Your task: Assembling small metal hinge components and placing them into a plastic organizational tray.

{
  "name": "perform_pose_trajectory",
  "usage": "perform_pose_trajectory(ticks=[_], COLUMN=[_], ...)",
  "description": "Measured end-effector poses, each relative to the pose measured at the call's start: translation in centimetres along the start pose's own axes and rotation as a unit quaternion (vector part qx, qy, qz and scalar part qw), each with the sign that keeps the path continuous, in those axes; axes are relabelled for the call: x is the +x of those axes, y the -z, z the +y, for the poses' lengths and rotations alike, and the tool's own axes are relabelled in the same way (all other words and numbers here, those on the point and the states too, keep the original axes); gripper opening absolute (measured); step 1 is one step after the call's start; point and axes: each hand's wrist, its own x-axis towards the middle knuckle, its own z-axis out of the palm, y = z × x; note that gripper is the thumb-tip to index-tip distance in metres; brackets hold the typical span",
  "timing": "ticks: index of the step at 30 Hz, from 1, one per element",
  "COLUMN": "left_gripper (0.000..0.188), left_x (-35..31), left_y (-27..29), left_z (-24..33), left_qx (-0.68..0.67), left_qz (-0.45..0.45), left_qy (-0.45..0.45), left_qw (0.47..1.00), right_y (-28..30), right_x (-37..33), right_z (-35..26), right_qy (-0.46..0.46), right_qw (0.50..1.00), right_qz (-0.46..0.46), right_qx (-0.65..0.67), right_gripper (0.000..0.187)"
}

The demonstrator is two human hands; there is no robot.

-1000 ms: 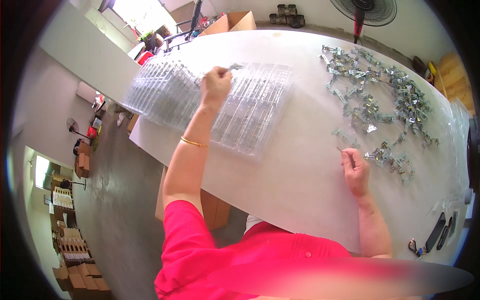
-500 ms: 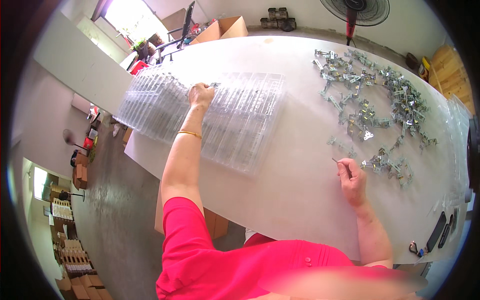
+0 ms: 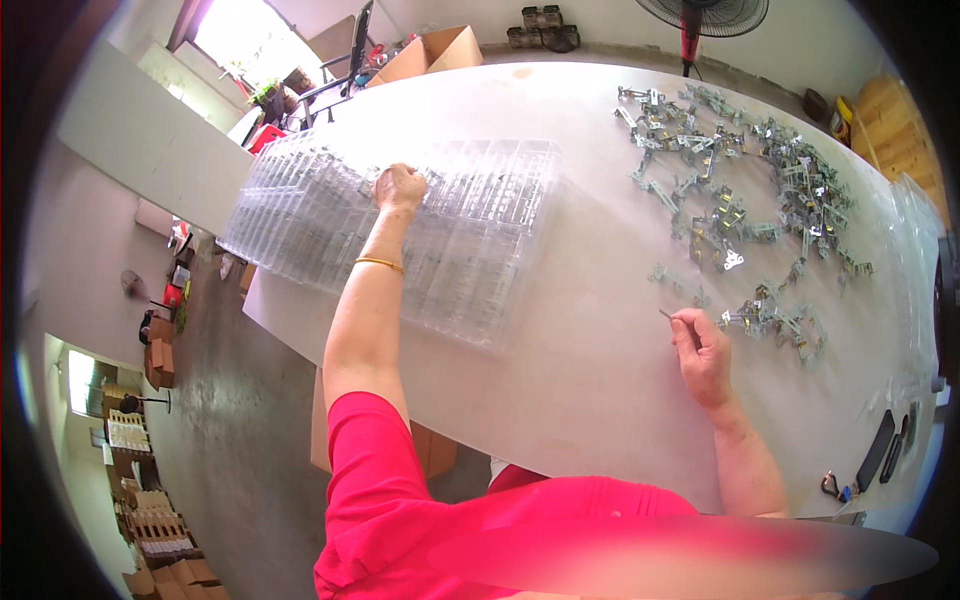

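My left hand (image 3: 399, 187) reaches over a clear plastic compartment tray (image 3: 535, 235), its fingers closed at a far compartment; whatever they hold is hidden. Rows of small metal pieces fill the tray's narrow slots. Over the right half of the table, my right hand (image 3: 703, 352) pinches a thin grey metal piece (image 3: 666, 314) between thumb and fingertips. Just right of that hand lies a small cluster of metal brackets (image 3: 775, 318). Farther back spreads a larger heap of similar brackets (image 3: 805, 185), grey with some brass-coloured parts.
The pale table (image 3: 590, 400) carries clear plastic bags (image 3: 915, 230) along its right edge. Near its right front corner lie a dark flat tool (image 3: 876, 450) and small scissors-like handles (image 3: 830, 484). Behind the table stand a fan (image 3: 690, 30) and an open cardboard box (image 3: 430, 55).
The metal piece that stuck out of my left fingers over the tray no longer shows. My right hand stays almost in place with its thin piece. The whole view has shifted slightly.
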Motion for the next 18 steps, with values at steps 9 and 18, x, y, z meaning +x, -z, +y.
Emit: perform_pose_trajectory(ticks=[9, 18], left_gripper=[0.021, 0.015], left_x=[-6.3, -20.4], left_y=[6.4, 4.2], left_z=[9.6, 24.8], left_qx=[-0.053, -0.154], left_qz=[0.048, -0.076], left_qy=[-0.185, -0.500], left_qw=[0.980, 0.849], right_y=[0.2, 0.4], right_x=[0.8, 0.0], right_z=[-0.5, 0.2], right_qy=[0.052, 0.162], right_qw=[0.998, 0.985], right_qz=[-0.017, -0.052], right_qx=[-0.031, -0.022], right_gripper=[0.005, 0.006])
